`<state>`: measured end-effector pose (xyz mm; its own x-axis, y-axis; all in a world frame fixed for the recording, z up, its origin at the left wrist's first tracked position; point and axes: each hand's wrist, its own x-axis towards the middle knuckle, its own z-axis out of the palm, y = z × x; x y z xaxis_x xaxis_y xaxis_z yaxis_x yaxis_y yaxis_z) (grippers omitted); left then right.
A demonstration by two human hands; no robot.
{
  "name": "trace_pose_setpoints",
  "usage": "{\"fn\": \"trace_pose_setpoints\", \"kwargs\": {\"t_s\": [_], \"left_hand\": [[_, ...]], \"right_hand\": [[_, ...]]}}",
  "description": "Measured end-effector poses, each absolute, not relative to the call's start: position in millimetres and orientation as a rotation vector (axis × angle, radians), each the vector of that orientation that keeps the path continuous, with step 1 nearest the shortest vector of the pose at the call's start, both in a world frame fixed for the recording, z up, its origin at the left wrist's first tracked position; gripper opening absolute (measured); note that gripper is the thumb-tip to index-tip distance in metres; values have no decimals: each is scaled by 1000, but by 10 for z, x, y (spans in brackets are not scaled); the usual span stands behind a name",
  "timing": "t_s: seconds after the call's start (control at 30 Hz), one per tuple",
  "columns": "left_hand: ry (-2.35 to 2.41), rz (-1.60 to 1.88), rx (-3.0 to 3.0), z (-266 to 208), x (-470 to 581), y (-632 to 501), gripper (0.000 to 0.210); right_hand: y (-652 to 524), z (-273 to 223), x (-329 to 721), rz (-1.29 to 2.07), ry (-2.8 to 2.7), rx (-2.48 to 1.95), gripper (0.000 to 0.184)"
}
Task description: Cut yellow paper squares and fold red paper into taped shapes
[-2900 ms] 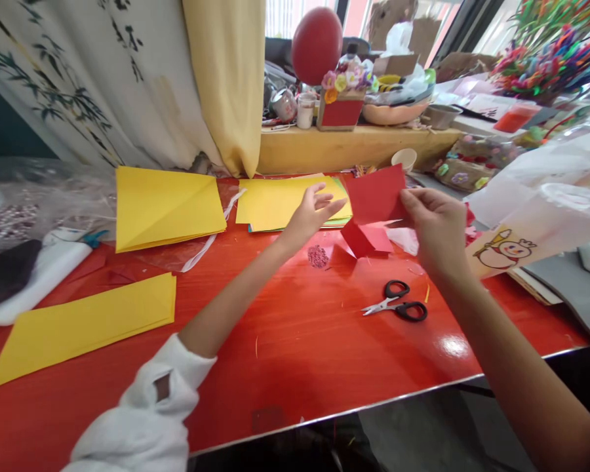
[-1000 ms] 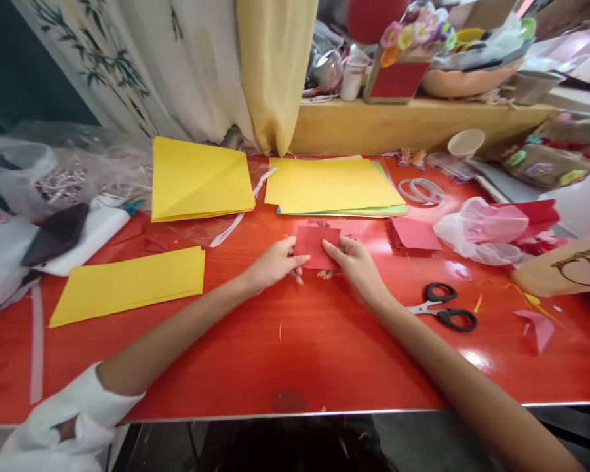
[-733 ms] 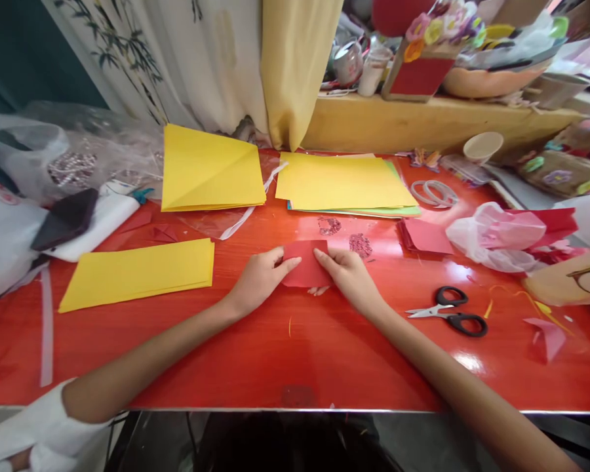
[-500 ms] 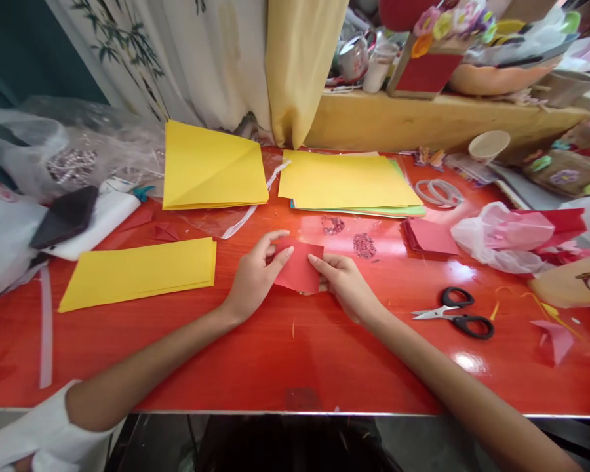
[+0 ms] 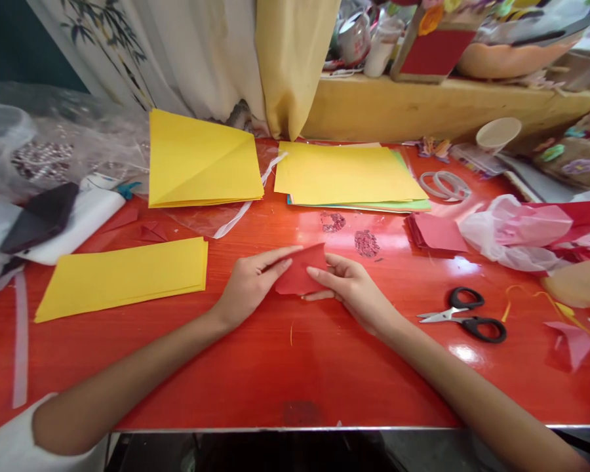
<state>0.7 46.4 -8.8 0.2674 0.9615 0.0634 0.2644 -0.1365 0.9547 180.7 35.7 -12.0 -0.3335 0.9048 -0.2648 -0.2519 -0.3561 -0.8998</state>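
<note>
A small red paper square (image 5: pixel 302 270) is held up a little above the glossy red table (image 5: pixel 255 367). My left hand (image 5: pixel 250 278) pinches its left side, thumb in front and fingers behind. At the right side my right hand (image 5: pixel 347 282) grips the same paper, its thumb pressed on the front face and the other fingers partly hidden behind. Closest beyond my hands lie two dark red glittery patches, one of them a rounded patch (image 5: pixel 366 243). A stack of red paper squares (image 5: pixel 437 233) sits past my right hand.
Black-handled scissors (image 5: pixel 465 316) lie to the right. On the left are folded yellow sheets (image 5: pixel 128 272); behind stand a yellow stack (image 5: pixel 204 160) and another yellow paper pile (image 5: pixel 349 174). A dark phone (image 5: pixel 42 216) rests at far left, pink and white wrapping (image 5: pixel 516 229) at right.
The red paper has tilted, its upper right corner now raised. My right thumb has slid lower and inward on it, and the left fingers have straightened along its top edge. The view has shifted slightly.
</note>
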Motion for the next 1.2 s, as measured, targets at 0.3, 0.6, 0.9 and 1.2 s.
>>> {"fn": "trace_pose_setpoints", "kwargs": {"t_s": [0.3,0.6,0.9,1.2], "left_hand": [[1057,870,1844,-88,-36,462,36],[1068,759,2153,-85,42,418,42],[1151,848,1403,-50,68,455,20],[1110,917,1072,-4,114,354,23]], "right_hand": [[370,-120,1829,1734,-840,-986,26],[264,-113,1726,1587,-810,-968,8],[271,-125,1755,1406,-1272,-1242,12],[207,-103,1698,1549,-1276,-1158,18]]}}
